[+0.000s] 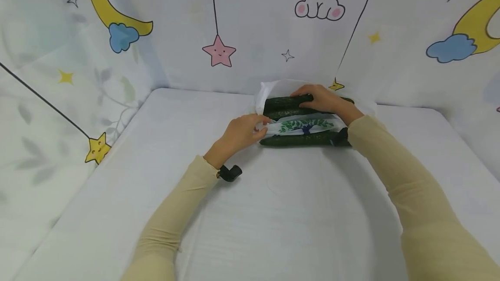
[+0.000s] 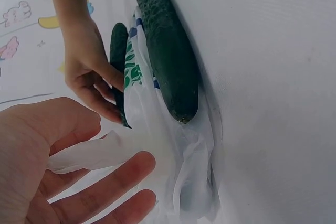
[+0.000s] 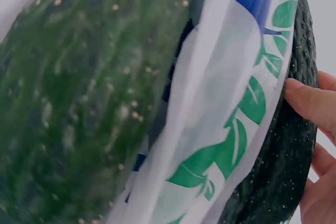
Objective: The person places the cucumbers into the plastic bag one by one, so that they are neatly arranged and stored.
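Observation:
A white plastic bag (image 1: 281,128) printed with green leaves and a blue tree lies at the back of the table. My left hand (image 1: 243,131) is at its left end, and the left wrist view shows a twisted strip of the bag (image 2: 97,155) held between thumb and fingers. My right hand (image 1: 322,98) grips a dark green cucumber (image 1: 287,101) at the bag's far side. Against that one, on its near side, lies another cucumber (image 1: 283,113). Along the bag's near edge stretches a front cucumber (image 1: 294,139), bumpy and close in the right wrist view, untouched by either hand.
The white-covered table (image 1: 281,211) extends toward me and to both sides. Just behind the bag rises a white backdrop (image 1: 258,21) with printed stars, moons and a bear. A black wrist device (image 1: 230,173) sits at my left cuff.

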